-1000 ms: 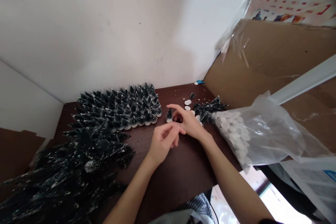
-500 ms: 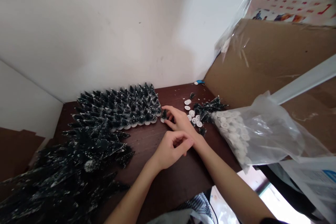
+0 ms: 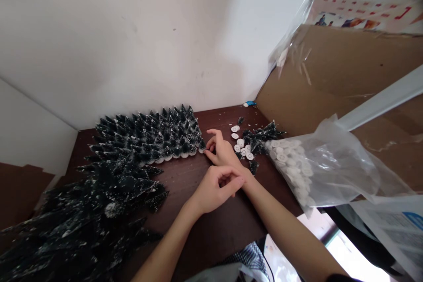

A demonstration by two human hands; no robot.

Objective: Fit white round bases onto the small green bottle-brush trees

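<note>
A block of small dark-green bottle-brush trees with snowy tips and white round bases stands upright on the dark table. My right hand is beside its front right corner, the index finger raised and apart from the thumb. The thumb tip is close to or touching the base of the corner tree, which no finger encloses. Nearer me, my left hand is loosely closed, thumb against the fingers, over my right wrist. I see nothing in it.
Loose white discs and small unmounted trees lie to the right. A clear plastic bag of white discs rests against a cardboard box. Larger snowy trees are heaped at the left. A wall borders the back.
The small tree between my right fingers has moved left against the block's corner. My right index finger has lifted off it. My left hand has barely moved.
</note>
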